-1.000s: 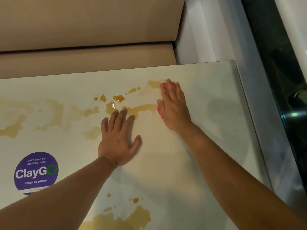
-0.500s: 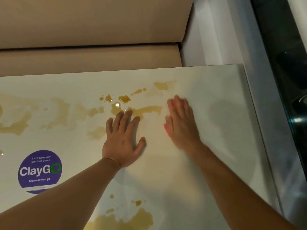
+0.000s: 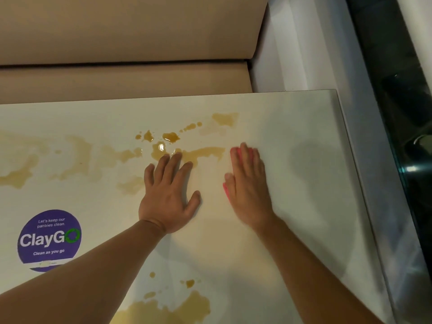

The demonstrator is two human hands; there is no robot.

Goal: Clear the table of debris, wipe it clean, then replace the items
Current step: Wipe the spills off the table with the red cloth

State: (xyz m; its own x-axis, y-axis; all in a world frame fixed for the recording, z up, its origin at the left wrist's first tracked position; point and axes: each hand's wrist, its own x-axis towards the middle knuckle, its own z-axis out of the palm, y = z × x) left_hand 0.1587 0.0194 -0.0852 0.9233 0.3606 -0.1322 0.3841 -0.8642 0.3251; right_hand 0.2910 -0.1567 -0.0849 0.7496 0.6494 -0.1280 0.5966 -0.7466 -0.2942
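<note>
The pale, glossy table carries amber-brown liquid spills: beaded droplets and a wet, shining puddle near its far middle, thin smeared streaks trailing off to the left, and a larger patch with a few drops at the near edge. A pink cloth lies flat on the tabletop just right of the central puddle (only a strip along its left side and a bit at its far end show, the rest being covered). Right of the cloth the surface looks unstained, with a dull sheen.
</note>
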